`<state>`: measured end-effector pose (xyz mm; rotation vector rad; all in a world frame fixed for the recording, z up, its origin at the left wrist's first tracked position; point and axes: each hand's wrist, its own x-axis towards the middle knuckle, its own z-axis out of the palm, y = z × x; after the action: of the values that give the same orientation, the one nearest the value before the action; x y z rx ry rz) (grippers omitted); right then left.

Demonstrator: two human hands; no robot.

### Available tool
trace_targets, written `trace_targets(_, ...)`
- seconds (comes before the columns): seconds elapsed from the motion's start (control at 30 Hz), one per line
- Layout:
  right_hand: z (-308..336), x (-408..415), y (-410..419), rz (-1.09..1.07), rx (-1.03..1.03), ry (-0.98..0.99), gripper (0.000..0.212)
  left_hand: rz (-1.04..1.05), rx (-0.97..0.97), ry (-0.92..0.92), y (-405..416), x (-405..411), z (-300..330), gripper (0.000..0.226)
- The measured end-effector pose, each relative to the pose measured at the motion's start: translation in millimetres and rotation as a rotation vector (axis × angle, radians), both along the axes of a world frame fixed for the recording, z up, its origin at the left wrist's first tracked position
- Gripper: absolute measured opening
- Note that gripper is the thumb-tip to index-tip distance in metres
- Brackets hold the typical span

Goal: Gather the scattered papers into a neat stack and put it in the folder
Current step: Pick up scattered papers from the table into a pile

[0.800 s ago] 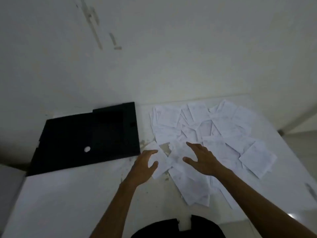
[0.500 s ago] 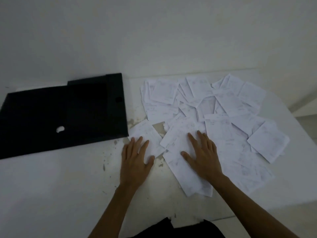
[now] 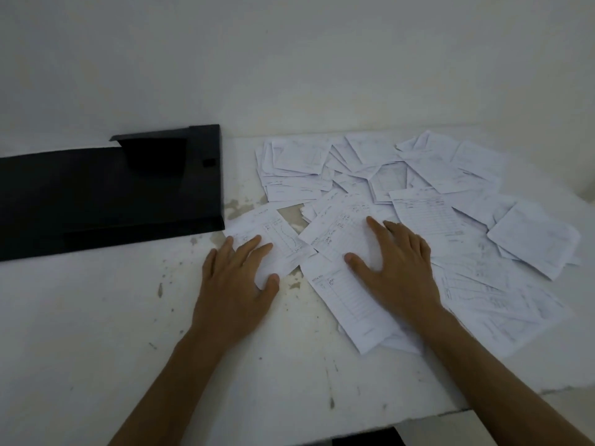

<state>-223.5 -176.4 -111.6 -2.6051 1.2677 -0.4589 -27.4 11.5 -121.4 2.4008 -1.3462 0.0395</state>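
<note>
Here, a white table (image 3: 96, 333) against a pale wall (image 3: 289, 59), with its near edge running along the bottom right and its right edge falling away past the last sheets. Plenty of bare, chipped surface at the near left, in front of the folder and left of the forearms; a narrow bare strip between the folder and the paper spread.

Left hand (image 3: 236, 284) flat, palm down, fingers spread moderately, fingertips resting on the near corner of one printed sheet (image 3: 267, 233), thumb touching that sheet's near edge. Not gripping anything. Right hand (image 3: 397, 268) flat too, fingers wide, thumb out to the left, pressing on overlapping sheets at the near left of the pile. Nothing pinched there either.

Papers (image 3: 418, 194) still scattered: a loose, overlapping spread over the right half of the table, from the wall side down toward the near edge, many lying at odd angles. One long sheet (image 3: 351, 304) angled toward the near edge, partly under the right hand. One folded sheet (image 3: 534, 243) at the far right, close to the table's right edge.

Black folder (image 3: 106, 194) lying open at the far left, against the wall, cut off by the left border of the view. Right edge just beside the left-hand sheet, its near right corner almost touching it. No paper visible inside; only dark flaps and a small pocket shape near its far right.
</note>
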Motion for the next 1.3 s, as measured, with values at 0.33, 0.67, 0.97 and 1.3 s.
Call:
trace_targets(0.33,21,-37,14,-0.049,-0.13,0.038,0.069,-0.068,-0.072,0.072,23,-2,8,0.056)
trace_targets(0.67,12,-51,50,-0.104,-0.098,-0.083,0.063,0.04,0.158,0.097,47,-24,11,0.091)
trace_targets(0.97,24,-31,40,-0.165,0.193,0.023,0.098,0.018,-0.021,0.192,37,-23,11,0.084)
trace_targets(1.3,28,-42,19,-0.131,0.441,-0.557,0.022,0.135,0.255,0.056,28,-23,14,0.079)
